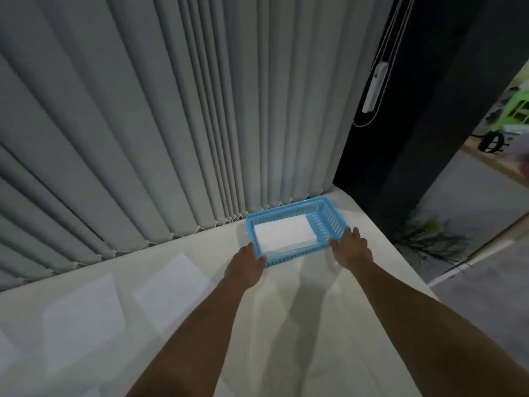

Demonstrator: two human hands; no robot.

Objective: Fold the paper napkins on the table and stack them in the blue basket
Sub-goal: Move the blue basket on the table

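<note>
Basket [329, 222] (napkins [283, 232] inside) seemingly pinched between left fingers [249, 249], right fingers [355, 232].

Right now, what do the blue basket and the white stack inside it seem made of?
Blue basket: likely moulded plastic, judging by its slotted walls. Napkin stack: matte white paper, apparently; flat, crisp-edged, no shine.

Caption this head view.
Left hand and right hand hold the blue basket of folded napkins; unfolded napkins lie on the table.
</note>
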